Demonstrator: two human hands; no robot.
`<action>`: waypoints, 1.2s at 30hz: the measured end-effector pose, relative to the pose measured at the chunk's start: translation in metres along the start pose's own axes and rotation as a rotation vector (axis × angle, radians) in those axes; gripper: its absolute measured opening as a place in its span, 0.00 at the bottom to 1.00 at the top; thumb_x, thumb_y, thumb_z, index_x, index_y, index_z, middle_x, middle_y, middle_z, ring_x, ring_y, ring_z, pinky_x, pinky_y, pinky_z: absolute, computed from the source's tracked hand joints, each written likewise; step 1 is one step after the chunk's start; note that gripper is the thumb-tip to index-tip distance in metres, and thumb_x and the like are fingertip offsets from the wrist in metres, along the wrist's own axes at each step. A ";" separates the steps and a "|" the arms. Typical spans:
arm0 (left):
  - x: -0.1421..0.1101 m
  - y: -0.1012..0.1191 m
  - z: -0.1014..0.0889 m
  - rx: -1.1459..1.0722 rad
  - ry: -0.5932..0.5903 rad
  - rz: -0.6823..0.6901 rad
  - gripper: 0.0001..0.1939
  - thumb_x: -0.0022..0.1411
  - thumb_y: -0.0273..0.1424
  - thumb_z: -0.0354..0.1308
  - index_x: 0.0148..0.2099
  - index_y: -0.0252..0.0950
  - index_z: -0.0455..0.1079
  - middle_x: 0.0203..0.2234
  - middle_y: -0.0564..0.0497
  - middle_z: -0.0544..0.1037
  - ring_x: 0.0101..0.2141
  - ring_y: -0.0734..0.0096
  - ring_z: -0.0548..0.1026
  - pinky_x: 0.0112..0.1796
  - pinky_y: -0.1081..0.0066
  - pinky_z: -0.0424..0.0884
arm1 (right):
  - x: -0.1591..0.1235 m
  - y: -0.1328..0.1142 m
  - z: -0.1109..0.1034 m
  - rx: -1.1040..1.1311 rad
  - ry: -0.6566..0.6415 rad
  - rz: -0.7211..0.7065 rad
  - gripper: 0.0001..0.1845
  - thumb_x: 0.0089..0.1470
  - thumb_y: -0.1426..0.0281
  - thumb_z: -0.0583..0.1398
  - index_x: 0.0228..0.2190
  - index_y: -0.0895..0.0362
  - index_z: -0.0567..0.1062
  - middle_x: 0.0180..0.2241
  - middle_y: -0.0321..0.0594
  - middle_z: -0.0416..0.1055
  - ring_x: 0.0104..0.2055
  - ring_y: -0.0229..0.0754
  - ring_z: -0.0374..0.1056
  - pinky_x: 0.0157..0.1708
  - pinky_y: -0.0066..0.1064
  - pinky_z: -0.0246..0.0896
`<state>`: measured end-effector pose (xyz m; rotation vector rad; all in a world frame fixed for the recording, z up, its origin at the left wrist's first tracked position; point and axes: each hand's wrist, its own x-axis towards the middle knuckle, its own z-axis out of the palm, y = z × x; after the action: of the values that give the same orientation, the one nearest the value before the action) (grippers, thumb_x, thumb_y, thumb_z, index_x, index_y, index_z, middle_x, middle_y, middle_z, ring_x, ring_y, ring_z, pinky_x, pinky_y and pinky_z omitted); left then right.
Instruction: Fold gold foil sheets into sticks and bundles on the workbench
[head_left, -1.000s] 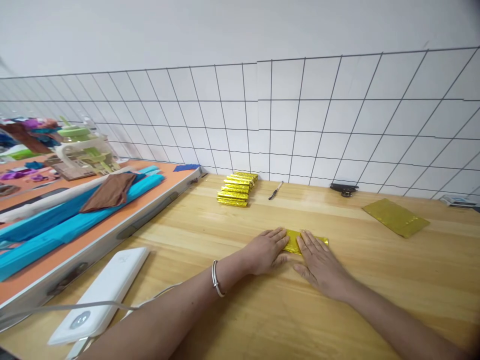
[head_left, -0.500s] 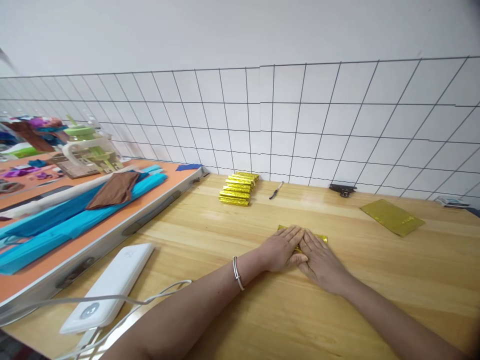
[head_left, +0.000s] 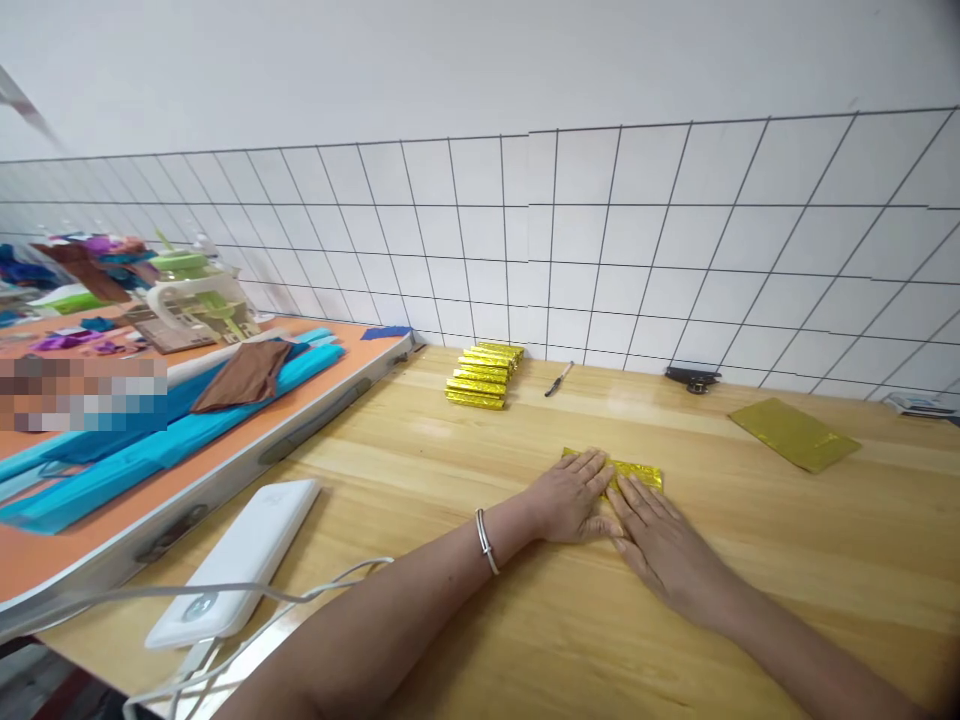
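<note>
Centre-right, left hand (head_left: 568, 502) and right hand (head_left: 666, 545) lay flat, fingers (head_left: 637, 498) barely spread, on shiny gold foil rectangle (head_left: 637, 472); I feared uneven pressure skewing apparent folds.

The hands (head_left: 571, 498) hide part of the gold foil (head_left: 637, 469).

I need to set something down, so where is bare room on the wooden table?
Bare wood lies between the row of gold foil pieces, the power bank and the left hand, also between the right hand and the flat gold sheet. Crowded: the foil piece under both hands, the white cable, and the orange surface with fabrics.
</note>
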<state>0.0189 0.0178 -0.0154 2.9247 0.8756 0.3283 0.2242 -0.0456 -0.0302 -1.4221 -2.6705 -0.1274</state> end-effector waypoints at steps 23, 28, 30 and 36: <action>-0.027 0.000 -0.028 -0.035 -0.054 0.098 0.38 0.59 0.54 0.41 0.63 0.36 0.49 0.56 0.42 0.62 0.53 0.55 0.61 0.54 0.58 0.53 | -0.007 -0.001 -0.019 0.104 -0.083 -0.001 0.34 0.60 0.54 0.43 0.62 0.54 0.42 0.64 0.45 0.35 0.65 0.50 0.33 0.61 0.48 0.38; -0.027 0.005 -0.033 -0.011 -0.055 0.093 0.35 0.60 0.53 0.41 0.62 0.37 0.51 0.53 0.42 0.64 0.50 0.56 0.63 0.52 0.60 0.56 | -0.007 0.002 -0.014 0.102 -0.039 -0.010 0.33 0.59 0.54 0.45 0.62 0.53 0.44 0.64 0.43 0.36 0.65 0.51 0.34 0.60 0.49 0.39; -0.027 0.008 -0.034 0.004 -0.059 0.094 0.35 0.61 0.53 0.40 0.62 0.35 0.52 0.52 0.42 0.65 0.49 0.56 0.63 0.51 0.60 0.56 | -0.006 0.003 -0.013 0.095 -0.047 -0.008 0.34 0.59 0.54 0.45 0.62 0.53 0.44 0.64 0.44 0.36 0.65 0.51 0.34 0.60 0.49 0.41; -0.025 0.012 -0.035 0.025 -0.060 0.072 0.36 0.60 0.54 0.40 0.61 0.34 0.54 0.49 0.41 0.67 0.49 0.56 0.64 0.50 0.62 0.58 | -0.003 0.006 -0.012 0.089 -0.033 -0.027 0.33 0.59 0.54 0.46 0.61 0.53 0.47 0.64 0.45 0.39 0.64 0.51 0.37 0.59 0.48 0.43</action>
<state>-0.0027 -0.0053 0.0152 2.9771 0.7730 0.2350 0.2316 -0.0464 -0.0186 -1.3735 -2.6858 0.0131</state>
